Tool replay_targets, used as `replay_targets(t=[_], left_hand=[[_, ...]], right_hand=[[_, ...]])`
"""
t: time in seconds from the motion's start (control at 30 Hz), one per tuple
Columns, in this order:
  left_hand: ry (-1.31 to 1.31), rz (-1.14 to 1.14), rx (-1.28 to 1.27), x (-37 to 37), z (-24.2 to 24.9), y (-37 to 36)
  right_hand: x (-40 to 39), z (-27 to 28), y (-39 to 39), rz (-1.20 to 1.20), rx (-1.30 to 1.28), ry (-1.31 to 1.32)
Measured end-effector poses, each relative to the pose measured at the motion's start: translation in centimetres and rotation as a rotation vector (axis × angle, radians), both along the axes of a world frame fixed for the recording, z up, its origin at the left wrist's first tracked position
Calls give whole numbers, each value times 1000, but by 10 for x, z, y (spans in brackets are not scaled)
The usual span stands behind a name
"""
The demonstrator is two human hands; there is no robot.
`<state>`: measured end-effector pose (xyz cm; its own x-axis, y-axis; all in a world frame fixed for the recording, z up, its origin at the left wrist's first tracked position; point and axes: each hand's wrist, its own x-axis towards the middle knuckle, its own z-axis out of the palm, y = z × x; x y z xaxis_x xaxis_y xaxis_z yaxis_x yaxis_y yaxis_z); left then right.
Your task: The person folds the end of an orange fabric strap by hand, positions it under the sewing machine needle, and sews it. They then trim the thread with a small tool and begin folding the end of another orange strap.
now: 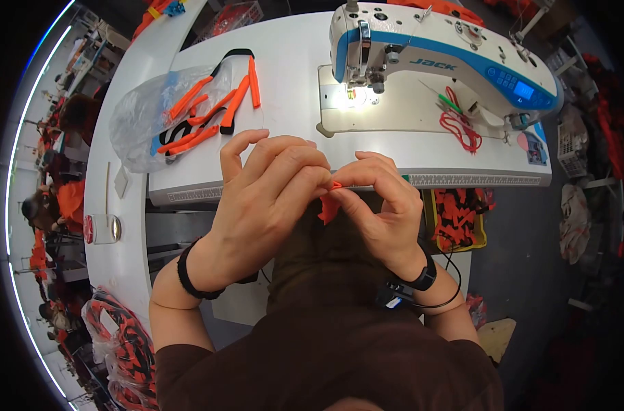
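Both hands meet in front of the table's front edge. My left hand (274, 181) pinches a small orange fabric piece (330, 209) between thumb and fingers. From the other side, my right hand (380, 198) grips the same piece with thumb and index finger. The piece hangs down a little below the fingertips, and part of it is hidden by them. Orange and black strips (213, 113) lie on a clear plastic bag (137, 133) at the left of the white table (284, 82).
A white and blue sewing machine (435, 58) stands at the back right, its lamp lit. Green-handled tool (450, 104) and red cord (460, 130) lie on its bed. A yellow bin (482, 236) of orange and black pieces sits below the table. A glass jar (106, 229) stands at left.
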<state>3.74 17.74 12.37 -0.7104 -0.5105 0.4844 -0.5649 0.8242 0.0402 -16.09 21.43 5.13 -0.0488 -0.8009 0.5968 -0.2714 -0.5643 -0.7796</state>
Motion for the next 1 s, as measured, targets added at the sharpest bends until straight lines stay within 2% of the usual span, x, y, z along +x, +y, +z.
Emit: replay_targets(t=[0.13,0.73,1.0], left_hand=[[36,-34,91,1,2,-1],[11,-9,-19,0,2,1],[59,-82,166,5,13,-3]], right_hand=[[-6,-2,1,61,46,-11],[-9,15,1,-31,-88,220],[-8,13,0,18,-39,133]])
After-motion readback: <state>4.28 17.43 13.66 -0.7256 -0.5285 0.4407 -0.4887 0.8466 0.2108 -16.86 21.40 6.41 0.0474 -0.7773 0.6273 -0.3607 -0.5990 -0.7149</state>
